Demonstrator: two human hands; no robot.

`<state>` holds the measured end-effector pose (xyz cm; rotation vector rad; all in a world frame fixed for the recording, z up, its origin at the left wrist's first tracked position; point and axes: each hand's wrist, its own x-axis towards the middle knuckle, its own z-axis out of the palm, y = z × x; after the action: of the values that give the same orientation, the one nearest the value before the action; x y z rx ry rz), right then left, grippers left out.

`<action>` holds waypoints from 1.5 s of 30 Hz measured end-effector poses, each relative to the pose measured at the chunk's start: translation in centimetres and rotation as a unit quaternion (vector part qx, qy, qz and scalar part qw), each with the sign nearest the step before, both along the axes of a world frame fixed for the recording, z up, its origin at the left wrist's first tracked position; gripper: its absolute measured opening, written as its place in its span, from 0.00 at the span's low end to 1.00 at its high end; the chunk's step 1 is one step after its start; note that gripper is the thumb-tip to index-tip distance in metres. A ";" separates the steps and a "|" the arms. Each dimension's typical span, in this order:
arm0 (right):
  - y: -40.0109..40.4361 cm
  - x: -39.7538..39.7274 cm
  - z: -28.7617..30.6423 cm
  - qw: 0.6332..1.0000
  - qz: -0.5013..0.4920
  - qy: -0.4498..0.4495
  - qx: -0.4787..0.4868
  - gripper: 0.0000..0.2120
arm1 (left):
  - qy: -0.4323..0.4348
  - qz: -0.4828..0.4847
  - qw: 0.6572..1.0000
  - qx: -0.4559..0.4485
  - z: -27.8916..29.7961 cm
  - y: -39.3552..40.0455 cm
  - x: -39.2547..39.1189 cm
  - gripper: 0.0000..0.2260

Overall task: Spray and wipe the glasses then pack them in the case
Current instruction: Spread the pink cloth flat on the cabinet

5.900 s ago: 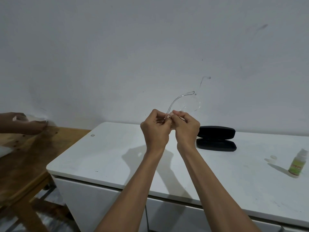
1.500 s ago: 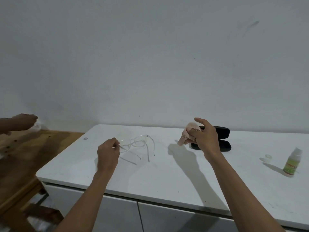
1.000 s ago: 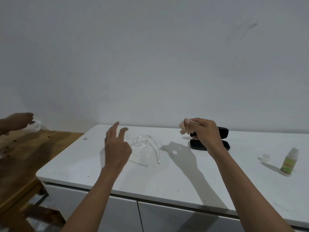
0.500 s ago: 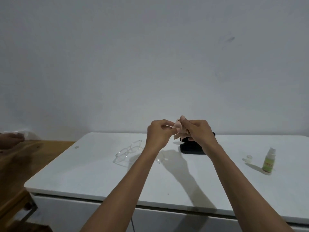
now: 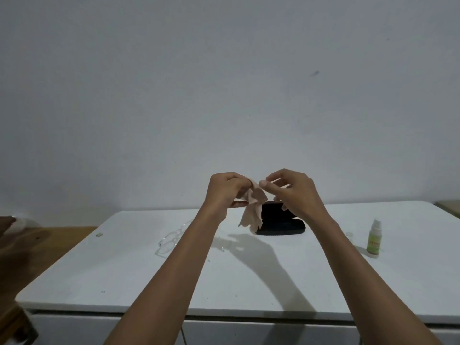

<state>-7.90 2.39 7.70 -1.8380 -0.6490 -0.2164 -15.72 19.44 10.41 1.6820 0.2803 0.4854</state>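
- I see the glasses (image 5: 171, 239) lying on the white surface (image 5: 249, 275), left of my left forearm, which hides their right end. Their long axis seems to run from the near left to the far right; the clear frame is faint, so I cannot tell which way the lenses face.
- The black case (image 5: 278, 224) sits farther back near the middle of the surface, its long axis running left to right, parallel to the wall. I cannot tell whether its lid is up, as my hands partly cover it.
- My left hand (image 5: 226, 192) and right hand (image 5: 291, 192) are raised above the case, close together. Each grip is curled in a pinch on the beige cloth (image 5: 252, 207): left fingers hold its top left, right thumb and forefinger its top right, and the rest hangs down in front of the case.
- The spray bottle (image 5: 373, 241) stands upright near the right side, well apart from the case, with a small clear cap (image 5: 349, 234) just to its left.
- The front edge of the surface runs across the lower view. There is open room between that edge and the glasses, and between the case and the bottle.
- A wooden table (image 5: 44, 247) adjoins the left side, and another person's hand (image 5: 6, 224) shows at the far left edge.
- A plain pale wall (image 5: 224, 95) fills the background.
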 end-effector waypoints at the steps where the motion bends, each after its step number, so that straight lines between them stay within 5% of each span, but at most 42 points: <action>1: 0.1 0.0 0.2 1.000 0.022 0.002 -0.011 0.15 | 0.004 -0.013 1.000 0.006 0.2 -0.1 0.0 0.04; 5: 0.5 0.0 0.2 0.999 0.037 -0.007 -0.034 0.05 | 0.003 -0.021 0.999 0.028 0.6 -0.2 0.2 0.03; 15: -1.2 1.4 0.0 0.993 0.059 0.088 -0.054 0.19 | 0.046 -0.076 0.970 0.228 0.3 2.2 0.3 0.04; 19: -1.8 1.6 -0.8 0.990 0.084 0.042 -0.101 0.20 | 0.050 -0.086 0.974 0.206 -0.5 2.4 0.5 0.09; 26: -2.7 2.1 -1.1 0.997 0.054 0.046 0.009 0.03 | 0.056 -0.138 0.984 0.101 -1.7 3.9 0.2 0.07; 32: -2.8 2.5 -1.0 0.996 0.042 0.064 0.056 0.04 | 0.007 -0.084 0.995 0.058 -1.9 3.9 0.4 0.06; 38: -4.9 2.7 -2.8 0.971 0.158 0.138 -0.118 0.08 | 0.055 -0.169 0.974 0.142 -4.0 5.3 -0.6 0.04; 45: -4.7 1.1 -7.2 0.810 0.265 0.269 -0.448 0.08 | 0.314 -0.323 0.844 0.291 -10.8 3.7 -3.1 0.06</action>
<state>-6.78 -2.35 0.51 -2.3264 -0.8968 1.1342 -18.78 23.13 -0.42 2.3597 0.0074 -0.5698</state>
